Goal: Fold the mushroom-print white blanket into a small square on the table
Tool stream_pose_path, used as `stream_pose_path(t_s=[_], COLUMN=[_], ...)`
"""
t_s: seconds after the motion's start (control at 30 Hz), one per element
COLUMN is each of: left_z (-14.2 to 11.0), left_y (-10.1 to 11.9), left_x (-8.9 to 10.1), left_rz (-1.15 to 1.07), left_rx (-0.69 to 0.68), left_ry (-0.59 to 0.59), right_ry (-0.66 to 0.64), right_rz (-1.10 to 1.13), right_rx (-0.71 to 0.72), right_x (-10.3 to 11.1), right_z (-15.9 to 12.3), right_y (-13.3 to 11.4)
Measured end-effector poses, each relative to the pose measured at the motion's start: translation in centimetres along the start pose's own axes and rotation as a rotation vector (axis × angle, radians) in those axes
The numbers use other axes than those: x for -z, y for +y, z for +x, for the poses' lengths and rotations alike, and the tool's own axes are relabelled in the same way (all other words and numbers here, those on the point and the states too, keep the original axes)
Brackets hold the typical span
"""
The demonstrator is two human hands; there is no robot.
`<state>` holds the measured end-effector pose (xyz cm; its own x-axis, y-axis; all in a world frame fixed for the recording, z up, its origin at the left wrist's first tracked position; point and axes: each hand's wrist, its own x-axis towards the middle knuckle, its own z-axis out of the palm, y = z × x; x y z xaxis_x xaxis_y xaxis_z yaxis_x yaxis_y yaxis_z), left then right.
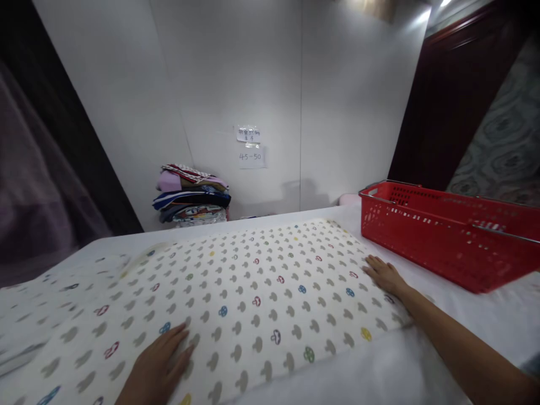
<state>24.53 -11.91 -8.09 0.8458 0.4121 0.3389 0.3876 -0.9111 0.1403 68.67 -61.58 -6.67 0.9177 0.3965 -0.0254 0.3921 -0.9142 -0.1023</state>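
A cream cloth (253, 281) printed with small grey and coloured mushrooms lies spread flat on a white table (464, 315). My left hand (158, 363) rests flat on the cloth near its front edge, fingers stretched out and holding nothing. My right hand (383, 274) lies flat on the cloth's right edge, fingers extended, palm down. The cloth's left part looks rumpled and blurred.
A red plastic basket (442, 236) stands on the table at the right, close to my right hand. A stack of folded fabrics (192, 194) sits against the white wall at the back. Paper notes (250, 147) are stuck on the wall. A dark curtain hangs at left.
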Motion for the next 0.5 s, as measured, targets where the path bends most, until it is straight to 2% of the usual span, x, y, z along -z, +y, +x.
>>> stream_pose_path(t_s=[0.13,0.23,0.4,0.5], left_z=[0.4,0.6,0.8,0.9], left_y=[0.9,1.3,1.7,1.8], left_x=[0.9,1.2,1.4,1.4], left_rz=[0.013,0.022,-0.004,-0.015], left_rx=[-0.032,-0.035,-0.039,-0.037], left_ry=[-0.003,-0.006,-0.027,-0.047], right_ry=[0.068,0.123,0.077,0.019], right_rz=[-0.009,-0.057,-0.073,-0.063], right_rx=[-0.035,-0.115,-0.315,-0.382], right_x=[0.7,1.8,3.8,4.6], right_z=[-1.7,-3.5,-7.6,-8.9], right_y=[0.1,1.3,5.4,6.5])
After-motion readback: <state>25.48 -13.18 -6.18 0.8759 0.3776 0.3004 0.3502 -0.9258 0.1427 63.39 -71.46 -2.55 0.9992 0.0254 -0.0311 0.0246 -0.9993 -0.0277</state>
